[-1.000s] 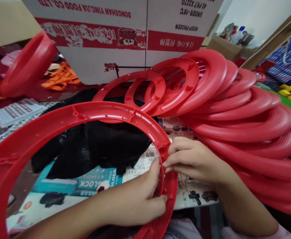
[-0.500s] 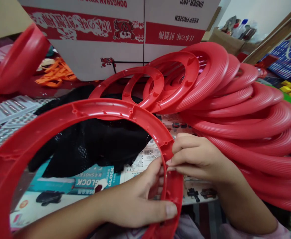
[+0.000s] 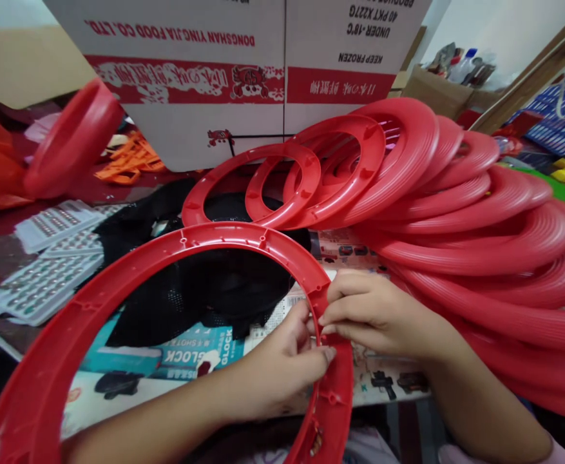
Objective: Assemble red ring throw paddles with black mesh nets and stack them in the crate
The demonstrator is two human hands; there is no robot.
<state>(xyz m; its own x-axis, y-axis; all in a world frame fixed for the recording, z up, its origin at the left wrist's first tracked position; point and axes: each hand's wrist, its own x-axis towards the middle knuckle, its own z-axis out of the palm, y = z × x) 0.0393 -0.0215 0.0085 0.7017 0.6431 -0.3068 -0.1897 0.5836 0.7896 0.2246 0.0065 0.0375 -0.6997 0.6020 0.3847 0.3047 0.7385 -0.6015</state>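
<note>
A large red plastic ring (image 3: pixel 224 236), its ribbed hollow side facing me, stands tilted in front of me. My left hand (image 3: pixel 289 367) reaches across the ring's opening and grips its right side, thumb over the inner rim. Fingertips of my right hand (image 3: pixel 366 312) are pinched together against the hollow of the same side, close to the left fingers. Whatever lies between those fingertips is hidden. Lower down in the channel sits a small brownish metallic piece (image 3: pixel 316 442). Behind the ring lies black mesh cloth (image 3: pixel 200 290).
Many red rings (image 3: pixel 485 251) are heaped on the right, with thinner rings (image 3: pixel 258 151) leaning behind. A white carton (image 3: pixel 176 122) stands at the back. Clear trays of small metallic parts (image 3: pixel 45 283) and orange plastic pieces (image 3: pixel 130 158) lie left. Printed cardboard (image 3: pixel 190 351) is underneath.
The view has shifted, so the ring appears lower and farther away. My left thumb has moved up the ring's side toward the right fingertips. The right hand keeps its pinch.
</note>
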